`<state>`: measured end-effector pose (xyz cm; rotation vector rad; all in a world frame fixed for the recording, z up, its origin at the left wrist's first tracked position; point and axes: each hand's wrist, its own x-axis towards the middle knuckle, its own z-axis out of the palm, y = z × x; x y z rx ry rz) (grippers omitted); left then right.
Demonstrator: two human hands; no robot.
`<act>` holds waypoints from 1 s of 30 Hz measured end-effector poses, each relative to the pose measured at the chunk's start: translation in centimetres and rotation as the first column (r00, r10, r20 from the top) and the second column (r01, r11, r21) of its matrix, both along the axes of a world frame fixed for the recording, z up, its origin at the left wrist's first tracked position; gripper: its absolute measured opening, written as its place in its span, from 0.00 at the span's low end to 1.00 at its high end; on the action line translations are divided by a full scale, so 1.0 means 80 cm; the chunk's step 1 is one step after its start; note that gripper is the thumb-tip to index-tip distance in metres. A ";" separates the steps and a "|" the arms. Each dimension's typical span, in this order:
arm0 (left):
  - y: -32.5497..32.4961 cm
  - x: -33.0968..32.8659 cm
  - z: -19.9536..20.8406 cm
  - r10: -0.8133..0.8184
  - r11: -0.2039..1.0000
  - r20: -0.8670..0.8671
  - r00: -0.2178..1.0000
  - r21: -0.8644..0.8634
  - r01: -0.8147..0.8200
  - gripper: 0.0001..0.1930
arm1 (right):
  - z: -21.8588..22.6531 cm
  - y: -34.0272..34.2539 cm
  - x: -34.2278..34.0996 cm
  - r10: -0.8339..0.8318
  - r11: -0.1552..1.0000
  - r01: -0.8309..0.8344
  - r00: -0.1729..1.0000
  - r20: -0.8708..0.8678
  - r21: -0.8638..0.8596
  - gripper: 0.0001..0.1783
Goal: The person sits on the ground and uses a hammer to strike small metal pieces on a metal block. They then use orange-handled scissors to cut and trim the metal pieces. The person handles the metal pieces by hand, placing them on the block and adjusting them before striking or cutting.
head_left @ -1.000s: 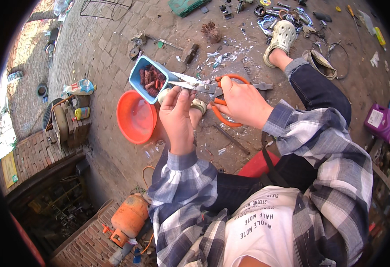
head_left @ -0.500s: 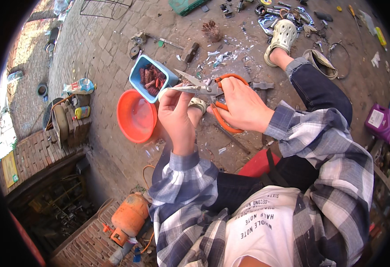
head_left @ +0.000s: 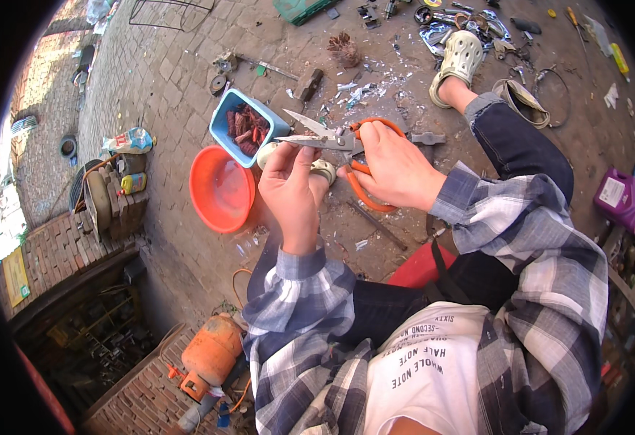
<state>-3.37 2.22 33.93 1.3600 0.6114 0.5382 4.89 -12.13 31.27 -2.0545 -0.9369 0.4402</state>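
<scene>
My right hand (head_left: 395, 168) is wrapped round the orange handles of a large pair of scissors (head_left: 343, 140). Its blades stand apart, tips pointing left. Close by, my left hand (head_left: 290, 181) has thumb and forefinger pinched together just under the lower blade. Whatever lies between those fingers is too small to make out. Beyond the left hand is a light-blue rectangular tub (head_left: 219, 119) holding dark reddish bundles (head_left: 246, 127). A round orange-red basin (head_left: 219, 190) sits beside that tub, nearer to me.
A hammer (head_left: 427, 138) shows behind the scissors. Metal tools and parts (head_left: 469, 25) are heaped at the far right, near my foot in a cream clog (head_left: 456, 61). Scraps litter the brick ground (head_left: 364, 94). An orange gas cylinder (head_left: 212, 348) stands at near left, a purple jug (head_left: 619, 199) at right.
The scissors have tilted slightly, the lower blade's tip now a little higher. My left hand has shifted a little at the blade and remains pinched. The tub and basin have stayed put.
</scene>
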 end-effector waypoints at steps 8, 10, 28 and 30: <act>0.004 0.003 -0.004 0.031 0.999 -0.064 0.997 -0.041 -0.034 0.09 | -0.018 0.013 0.031 -0.031 0.997 -0.009 0.852 -0.523 -0.073 0.34; 0.003 0.000 0.000 0.046 0.998 -0.018 0.999 -0.050 -0.047 0.09 | -0.003 0.008 0.045 -0.073 0.997 0.038 0.798 -0.599 -0.072 0.37; 0.015 -0.001 0.007 -0.015 0.859 0.162 0.987 -0.502 0.096 0.09 | 0.017 0.006 0.016 0.000 0.997 0.036 0.873 -0.488 0.065 0.32; 0.015 0.000 0.005 -0.007 0.879 0.184 0.983 -0.467 0.094 0.09 | 0.014 0.005 0.005 0.025 0.995 0.015 0.919 -0.392 0.098 0.32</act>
